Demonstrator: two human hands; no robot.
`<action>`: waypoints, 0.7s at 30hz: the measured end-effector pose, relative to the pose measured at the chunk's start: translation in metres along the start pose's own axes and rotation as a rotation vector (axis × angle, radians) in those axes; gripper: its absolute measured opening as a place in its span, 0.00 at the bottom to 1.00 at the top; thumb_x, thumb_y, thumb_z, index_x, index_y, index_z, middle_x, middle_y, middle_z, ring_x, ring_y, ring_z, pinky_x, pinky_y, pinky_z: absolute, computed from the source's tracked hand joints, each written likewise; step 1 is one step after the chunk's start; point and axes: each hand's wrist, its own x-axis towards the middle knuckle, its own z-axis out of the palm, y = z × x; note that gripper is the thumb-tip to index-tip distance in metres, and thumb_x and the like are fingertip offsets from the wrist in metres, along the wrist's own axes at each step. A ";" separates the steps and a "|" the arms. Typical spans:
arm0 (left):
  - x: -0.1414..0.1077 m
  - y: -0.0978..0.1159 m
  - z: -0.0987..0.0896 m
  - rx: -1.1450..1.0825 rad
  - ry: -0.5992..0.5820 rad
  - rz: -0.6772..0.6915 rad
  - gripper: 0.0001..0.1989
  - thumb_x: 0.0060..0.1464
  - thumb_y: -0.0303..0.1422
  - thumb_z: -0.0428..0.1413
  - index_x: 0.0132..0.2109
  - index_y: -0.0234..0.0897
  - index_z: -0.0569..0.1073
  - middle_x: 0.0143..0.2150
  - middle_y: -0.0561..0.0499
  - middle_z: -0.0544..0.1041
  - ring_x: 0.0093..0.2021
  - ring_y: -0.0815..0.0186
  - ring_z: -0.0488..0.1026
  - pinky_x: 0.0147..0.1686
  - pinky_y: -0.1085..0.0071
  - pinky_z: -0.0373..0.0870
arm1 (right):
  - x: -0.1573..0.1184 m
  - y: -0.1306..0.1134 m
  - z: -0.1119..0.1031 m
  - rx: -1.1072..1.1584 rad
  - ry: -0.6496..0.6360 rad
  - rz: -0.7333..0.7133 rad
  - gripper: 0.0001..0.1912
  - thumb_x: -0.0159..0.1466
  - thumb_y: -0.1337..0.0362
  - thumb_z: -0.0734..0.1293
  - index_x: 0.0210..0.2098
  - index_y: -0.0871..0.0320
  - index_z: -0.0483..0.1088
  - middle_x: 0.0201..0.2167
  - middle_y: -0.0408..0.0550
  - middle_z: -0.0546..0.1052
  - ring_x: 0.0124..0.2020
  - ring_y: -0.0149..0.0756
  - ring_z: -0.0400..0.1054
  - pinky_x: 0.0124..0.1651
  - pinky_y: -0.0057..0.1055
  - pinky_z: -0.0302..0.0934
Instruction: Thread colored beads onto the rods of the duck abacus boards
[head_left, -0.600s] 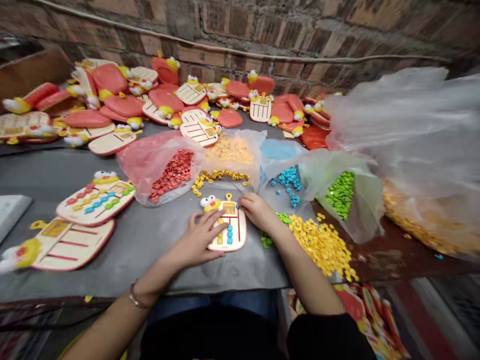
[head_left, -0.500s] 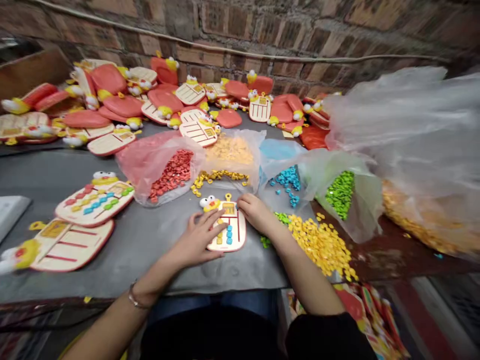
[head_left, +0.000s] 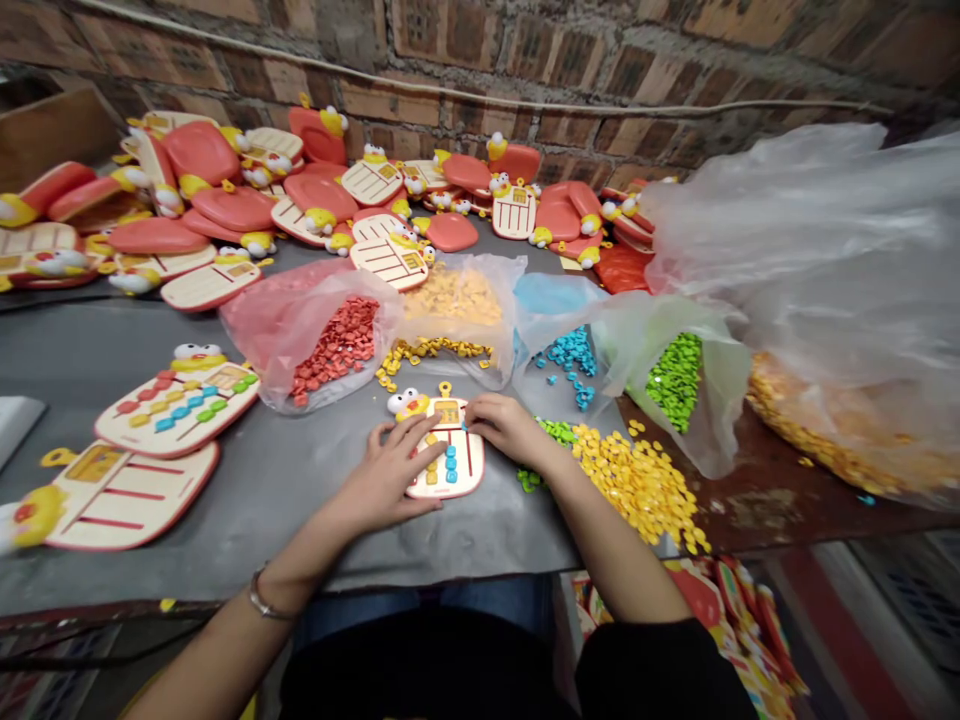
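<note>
A cream board (head_left: 466,478) with a duck-like head and a yellow loop lies on the grey table between my hands. Yellow and blue pieces (head_left: 451,464) sit in its columns. My left hand (head_left: 391,465) rests over the board's left side, fingers apart, covering part of it. At the board's upper right, my right hand (head_left: 501,424) has its fingers pinched on a small blue piece (head_left: 465,426). Beside my right forearm lie loose yellow pieces (head_left: 637,480) and a few green ones (head_left: 556,431).
Bags of red (head_left: 337,350), yellow (head_left: 454,295), blue (head_left: 571,355) and green pieces (head_left: 677,380) stand behind the board. A filled board (head_left: 180,402) overlaps another board (head_left: 135,495) at left. Many boards (head_left: 247,207) are heaped by the brick wall. A large clear bag (head_left: 840,300) is at right.
The whole view has shifted slightly. My right hand has moved a little inward over the board's upper part, with the blue piece now showing at its fingertips. My left hand stays on the board.
</note>
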 end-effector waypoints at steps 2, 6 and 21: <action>0.000 -0.001 -0.001 -0.001 0.001 -0.002 0.30 0.54 0.46 0.59 0.61 0.43 0.66 0.71 0.39 0.52 0.67 0.46 0.50 0.57 0.47 0.48 | 0.001 0.001 0.001 0.009 0.022 -0.009 0.07 0.65 0.74 0.63 0.31 0.59 0.69 0.33 0.48 0.73 0.38 0.36 0.68 0.43 0.30 0.62; 0.000 0.000 -0.003 -0.008 -0.013 -0.003 0.29 0.54 0.45 0.59 0.61 0.43 0.66 0.70 0.41 0.53 0.67 0.47 0.50 0.57 0.48 0.49 | 0.002 0.001 -0.001 0.088 -0.066 -0.042 0.07 0.65 0.73 0.63 0.32 0.59 0.70 0.34 0.47 0.74 0.38 0.36 0.68 0.44 0.30 0.62; 0.000 0.003 -0.004 -0.004 0.008 -0.019 0.35 0.53 0.43 0.59 0.65 0.42 0.60 0.70 0.41 0.55 0.66 0.48 0.53 0.58 0.51 0.50 | -0.009 -0.015 -0.034 0.209 -0.070 0.082 0.05 0.63 0.65 0.68 0.40 0.59 0.72 0.36 0.47 0.77 0.37 0.36 0.70 0.42 0.29 0.62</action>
